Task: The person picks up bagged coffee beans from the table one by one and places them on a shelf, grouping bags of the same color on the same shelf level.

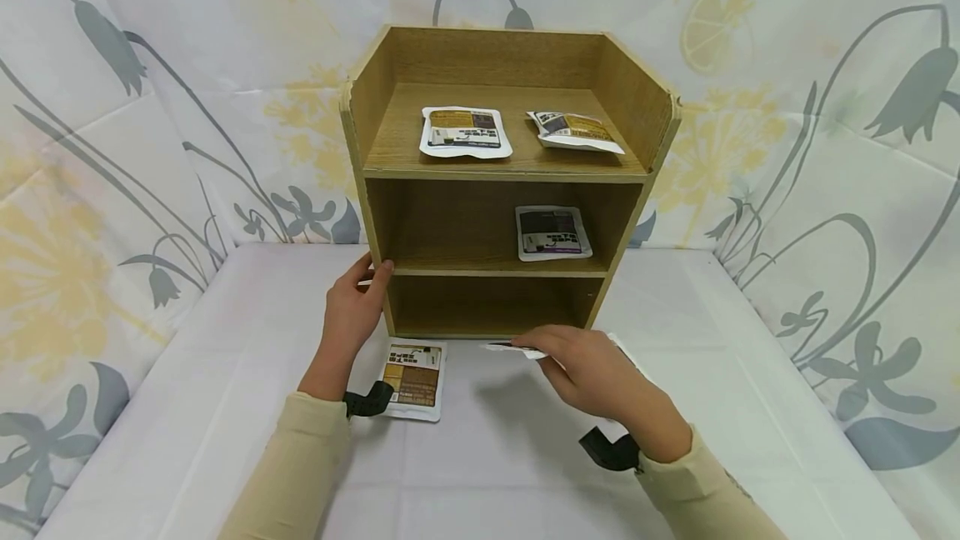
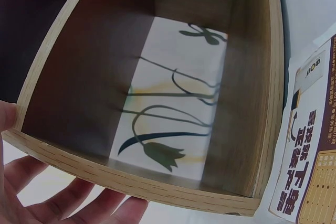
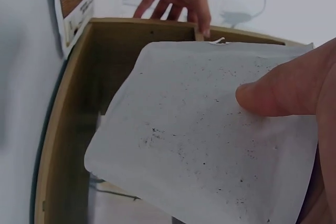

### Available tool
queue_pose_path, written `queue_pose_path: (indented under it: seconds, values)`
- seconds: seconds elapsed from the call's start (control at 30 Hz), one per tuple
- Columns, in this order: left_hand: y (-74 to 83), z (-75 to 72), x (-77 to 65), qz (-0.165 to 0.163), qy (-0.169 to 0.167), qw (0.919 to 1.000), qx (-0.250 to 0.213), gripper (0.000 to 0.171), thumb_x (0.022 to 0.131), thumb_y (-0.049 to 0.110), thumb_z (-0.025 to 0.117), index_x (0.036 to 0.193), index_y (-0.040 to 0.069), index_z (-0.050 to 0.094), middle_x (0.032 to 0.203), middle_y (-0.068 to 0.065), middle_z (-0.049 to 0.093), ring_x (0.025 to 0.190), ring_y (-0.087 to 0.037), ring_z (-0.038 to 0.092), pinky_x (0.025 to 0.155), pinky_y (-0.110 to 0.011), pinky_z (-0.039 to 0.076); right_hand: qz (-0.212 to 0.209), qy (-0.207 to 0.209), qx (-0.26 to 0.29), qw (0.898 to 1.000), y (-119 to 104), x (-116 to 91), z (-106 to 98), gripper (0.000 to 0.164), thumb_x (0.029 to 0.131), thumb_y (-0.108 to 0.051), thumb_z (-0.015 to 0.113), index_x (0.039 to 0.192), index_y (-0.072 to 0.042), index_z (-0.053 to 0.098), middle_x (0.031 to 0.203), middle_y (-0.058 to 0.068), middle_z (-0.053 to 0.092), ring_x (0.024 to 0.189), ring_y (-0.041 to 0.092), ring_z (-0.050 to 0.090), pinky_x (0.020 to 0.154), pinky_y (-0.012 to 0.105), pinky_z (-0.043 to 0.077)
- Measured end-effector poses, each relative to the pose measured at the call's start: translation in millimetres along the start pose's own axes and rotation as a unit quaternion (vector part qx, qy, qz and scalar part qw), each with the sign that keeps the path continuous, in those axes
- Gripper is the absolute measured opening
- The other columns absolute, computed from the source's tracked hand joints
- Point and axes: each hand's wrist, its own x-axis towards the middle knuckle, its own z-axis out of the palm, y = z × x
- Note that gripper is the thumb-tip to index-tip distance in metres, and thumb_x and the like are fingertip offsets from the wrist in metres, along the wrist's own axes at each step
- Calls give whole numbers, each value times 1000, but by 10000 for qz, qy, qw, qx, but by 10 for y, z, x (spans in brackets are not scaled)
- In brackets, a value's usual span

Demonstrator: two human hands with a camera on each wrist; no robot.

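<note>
Pinching a packet, the right hand hovers before the rack in the head view; the left hand grips its left edge. 2 packets lie on the top shelf, 1 on the middle, 1 on the table. Left wrist view: thumb and fingers clasp that edge. Right wrist view: the thumb presses the packet's white back.

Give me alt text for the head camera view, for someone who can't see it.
A right hand holds a flat pouch before a three-tier wooden shelf unit while the left hand grips its side. Two printed pouches sit on the top tier, one is in the middle tier, and another lies on the white cloth.
</note>
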Motion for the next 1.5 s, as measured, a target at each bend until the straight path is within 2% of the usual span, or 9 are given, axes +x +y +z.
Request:
queue_pose_path:
  seconds: [0.3,0.53,0.67,0.77,1.07,1.5]
  values:
    - [-6,1,-4,-15,-15,10000,-14,68,94,64,44,149,25,40,132,-15,58,111,-32,64,80,-46,57,-244,685,151,9972,1,105,-67,38,80,5,59,113,-12,68,106,0,71,93,15,70,67,31,56]
    - [7,-8,-3,-8,3,10000,-2,68,93,65,45,149,25,41,132,-15,58,113,-32,63,83,-48,56,-393,950,197,9945,-7,197,-122,38,80,6,56,114,-9,67,107,3,71,91,16,69,65,30,54]
    - [-1,-10,-6,0,1,10000,17,68,94,64,45,149,25,41,132,-15,58,112,-32,63,82,-48,56,-460,1100,210,9926,-24,251,-150,40,80,8,56,114,-9,66,108,4,70,92,17,69,69,32,55]
    - [-5,-6,-3,12,-3,10000,33,68,94,64,44,149,25,41,133,-16,58,113,-33,63,83,-48,56,-474,1230,196,9911,-35,289,-163,41,79,8,55,114,-8,66,107,5,70,93,18,69,73,35,56]
    - [4,-2,-1,49,8,10000,20,69,94,64,44,149,23,40,132,-17,58,114,-34,62,85,-50,55,-380,1478,149,9882,-45,384,-172,41,80,7,53,115,-9,66,108,4,70,90,18,68,69,33,55]
    - [6,-3,3,21,6,10000,29,68,94,63,44,149,23,40,132,-16,58,114,-34,63,87,-50,55,-236,1835,46,9827,-71,523,-202,37,83,4,56,116,-9,67,109,7,71,90,23,69,73,39,57]
